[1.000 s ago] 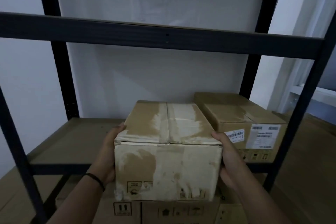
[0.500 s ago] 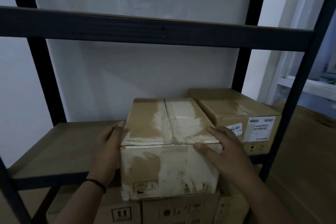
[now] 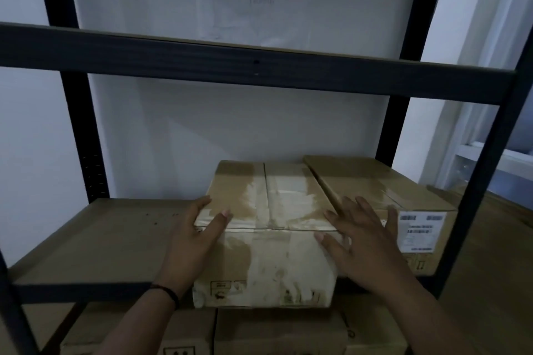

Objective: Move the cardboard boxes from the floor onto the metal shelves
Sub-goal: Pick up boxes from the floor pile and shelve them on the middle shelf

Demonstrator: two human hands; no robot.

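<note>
A worn, taped cardboard box [image 3: 268, 242] sits on the middle metal shelf [image 3: 95, 239], its front face slightly past the shelf's front rail. My left hand [image 3: 196, 236] lies against its left front corner, thumb over the top edge and fingers along the side. My right hand [image 3: 360, 242] has its fingers spread and straight, pressing on the box's right front corner. A second cardboard box with white labels [image 3: 386, 202] stands directly to the right, touching it.
The upper shelf beam [image 3: 259, 69] crosses overhead. Black uprights [image 3: 467, 210] frame the bay at right and left. More cardboard boxes [image 3: 277, 331] fill the level below. The left part of the middle shelf is bare board. A white wall is behind.
The box went from being carried between both hands to resting on the shelf, farther back. My right hand left its side and spread over the front corner; my left thumb came over the top.
</note>
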